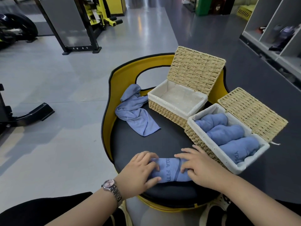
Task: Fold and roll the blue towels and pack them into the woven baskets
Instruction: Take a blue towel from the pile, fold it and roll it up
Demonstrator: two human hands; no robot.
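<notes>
A rolled blue towel [169, 170] with dark lettering lies across the near edge of the black padded seat [154, 142]. My left hand [140, 170] grips its left end, thumb under the roll. My right hand [200, 165] presses on its right end, fingers curled over it. A crumpled blue towel [133, 111] lies loose at the seat's far left. The far woven basket [162, 110] has its lid up and only a white liner inside. The near woven basket [193, 137] on the right holds three rolled blue towels [226, 132] side by side.
The seat has a yellow rim [105, 121] and stands on a grey gym floor. Black and yellow exercise machines [91, 22] stand at the back left. White shelving [276, 33] runs along the right. My knees in black trousers show at the bottom.
</notes>
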